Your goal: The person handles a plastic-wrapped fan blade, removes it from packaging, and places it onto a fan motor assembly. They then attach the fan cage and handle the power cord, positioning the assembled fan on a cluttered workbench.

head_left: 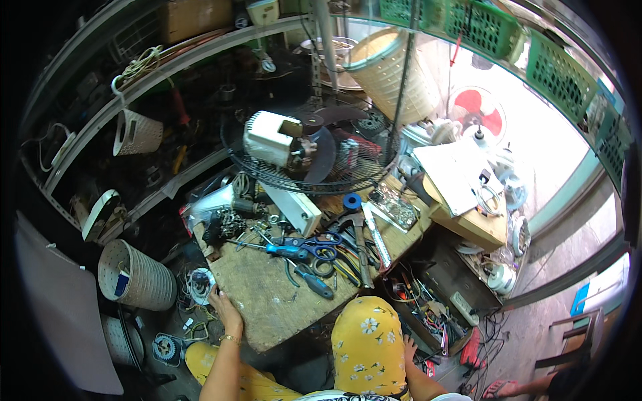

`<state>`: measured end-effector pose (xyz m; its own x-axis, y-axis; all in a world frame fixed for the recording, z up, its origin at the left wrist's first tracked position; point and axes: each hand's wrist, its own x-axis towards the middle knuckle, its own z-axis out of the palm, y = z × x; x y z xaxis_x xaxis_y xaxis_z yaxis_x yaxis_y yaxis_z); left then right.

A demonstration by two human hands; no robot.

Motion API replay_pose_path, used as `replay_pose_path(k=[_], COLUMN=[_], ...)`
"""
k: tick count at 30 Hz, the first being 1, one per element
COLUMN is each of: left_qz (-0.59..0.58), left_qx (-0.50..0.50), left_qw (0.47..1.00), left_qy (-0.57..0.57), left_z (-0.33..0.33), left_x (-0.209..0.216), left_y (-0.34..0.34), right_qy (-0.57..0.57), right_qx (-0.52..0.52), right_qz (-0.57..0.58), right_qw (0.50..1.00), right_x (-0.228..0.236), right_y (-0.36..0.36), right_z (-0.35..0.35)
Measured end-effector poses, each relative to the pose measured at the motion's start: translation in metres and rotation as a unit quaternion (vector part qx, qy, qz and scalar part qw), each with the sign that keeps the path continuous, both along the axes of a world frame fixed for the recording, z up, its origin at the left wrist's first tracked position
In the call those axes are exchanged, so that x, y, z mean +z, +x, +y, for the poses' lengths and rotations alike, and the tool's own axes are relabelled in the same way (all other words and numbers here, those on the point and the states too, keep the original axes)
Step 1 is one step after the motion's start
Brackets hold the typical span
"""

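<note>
My left hand (225,313) rests at the left edge of a low wooden worktable (257,301), fingers stretched along it, with nothing seen in them. Beside my yellow-clad right knee, my right hand (410,351) lies with its fingers apart; part of it is hidden by the leg. Nearest on the tabletop are a blue-handled screwdriver (314,282), another blue screwdriver (287,251), blue scissors (325,248) and a hammer (363,250). Behind them, a white fan motor housing (271,137) stands with dark blades (322,155) in a black wire fan guard (304,186).
An open toolbox (438,284) with many tools sits right of my knee. At left stand a woven basket (138,275) and metal shelving (200,48). A cardboard box (485,224) and cables (491,334) are at right. Another person's sandalled foot (503,389) shows lower right.
</note>
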<state>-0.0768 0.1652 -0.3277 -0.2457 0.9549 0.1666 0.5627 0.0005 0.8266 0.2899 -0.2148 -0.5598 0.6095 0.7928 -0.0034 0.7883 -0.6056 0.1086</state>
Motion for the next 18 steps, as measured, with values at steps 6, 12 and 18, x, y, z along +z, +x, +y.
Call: replay_pose_path(k=[6,12,18], left_qz=[0.001,-0.001,-0.058], left_qx=[-0.009,0.005,0.008], left_qw=[1.000,1.000,0.998], left_qy=[-0.002,0.004,0.011], left_z=[0.000,0.000,-0.004], left_x=[0.011,0.000,0.007], left_y=[0.010,0.001,0.001], right_qy=[0.051,0.064,0.216], right_qx=[-0.037,-0.049,-0.046], right_qz=[0.080,0.269,0.461], right_qw=[0.995,0.960,0.860], right_x=[-0.032,0.025,0.117], right_y=[0.007,0.033,0.079], right_z=[-0.017,0.005,0.040])
